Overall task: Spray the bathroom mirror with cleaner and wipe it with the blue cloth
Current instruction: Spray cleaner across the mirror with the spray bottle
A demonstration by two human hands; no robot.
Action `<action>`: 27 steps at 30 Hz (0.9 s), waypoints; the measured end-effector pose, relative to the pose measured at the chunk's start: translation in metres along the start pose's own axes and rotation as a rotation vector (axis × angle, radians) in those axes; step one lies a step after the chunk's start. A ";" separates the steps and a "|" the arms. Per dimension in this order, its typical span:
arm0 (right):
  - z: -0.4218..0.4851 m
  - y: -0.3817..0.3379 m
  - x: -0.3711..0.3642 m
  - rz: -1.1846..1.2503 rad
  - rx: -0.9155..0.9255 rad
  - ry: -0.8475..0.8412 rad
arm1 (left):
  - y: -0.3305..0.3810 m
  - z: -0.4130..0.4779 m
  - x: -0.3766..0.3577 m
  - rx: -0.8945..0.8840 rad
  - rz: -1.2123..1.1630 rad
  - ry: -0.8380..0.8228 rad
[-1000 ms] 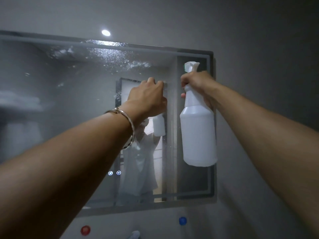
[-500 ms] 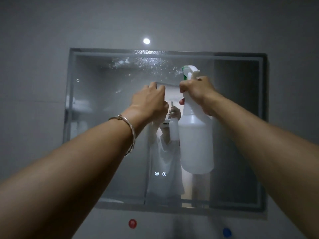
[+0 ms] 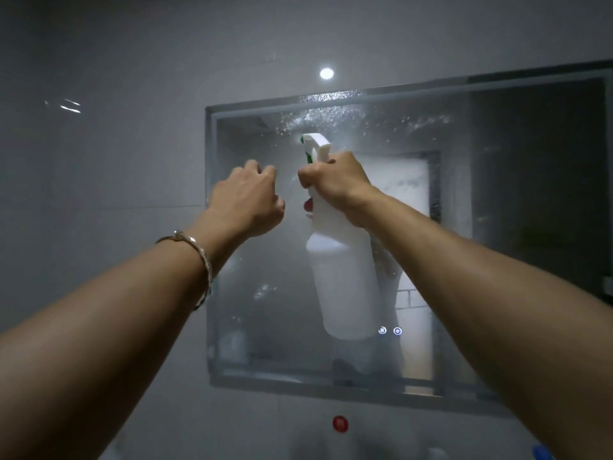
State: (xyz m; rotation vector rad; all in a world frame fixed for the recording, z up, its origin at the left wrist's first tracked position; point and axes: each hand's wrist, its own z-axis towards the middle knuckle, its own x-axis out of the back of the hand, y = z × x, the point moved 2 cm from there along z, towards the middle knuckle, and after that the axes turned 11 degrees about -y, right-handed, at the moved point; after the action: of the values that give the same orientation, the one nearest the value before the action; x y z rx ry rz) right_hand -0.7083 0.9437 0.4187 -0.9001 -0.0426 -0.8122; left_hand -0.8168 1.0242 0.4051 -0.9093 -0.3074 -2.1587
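Both hands have shifted left across the rectangular wall mirror point(image 3: 265, 327), whose top band is speckled with spray droplets point(image 3: 325, 116). The right hand point(image 3: 335, 180) grasps the neck of the white plastic spray bottle point(image 3: 345, 277), held up before the glass. The left hand point(image 3: 247, 200) has its fingers curled, and I cannot tell whether it holds anything. Spraying looks ongoing, and no blue cloth is in view.

The room is dim and grey. 1 small round glare spot point(image 3: 326, 73) burns white on the glossy wall above the mirror point(image 3: 265, 267), and thin glare streaks point(image 3: 70, 107) show at upper left. Droplets point(image 3: 328, 112) glint along the mirror's top; the glass below is hazy, its reflections soft. The white spray bottle point(image 3: 345, 280) is the brightest thing, its edges slightly blurred. The left forearm point(image 3: 99, 343) darkens along its underside. Wide-angle distortion tilts the mirror's frame, and the picture's corners fall dark.
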 end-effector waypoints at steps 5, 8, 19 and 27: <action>0.011 -0.006 -0.042 -0.023 0.031 -0.039 | -0.042 -0.007 0.002 0.039 0.043 -0.014; 0.018 -0.003 -0.061 -0.011 0.004 -0.078 | -0.062 -0.012 -0.001 0.050 0.063 -0.021; 0.022 0.001 -0.119 0.052 -0.041 -0.096 | -0.129 -0.036 0.001 0.122 0.102 -0.057; 0.027 0.006 -0.144 -0.013 -0.067 -0.104 | -0.152 -0.046 -0.008 0.123 0.103 -0.077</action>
State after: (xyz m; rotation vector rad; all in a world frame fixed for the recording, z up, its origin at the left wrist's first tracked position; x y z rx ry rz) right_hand -0.7989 1.0527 0.3811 -1.0058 -0.1130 -0.7825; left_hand -0.9472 1.1110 0.3765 -0.9197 -0.4173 -1.9908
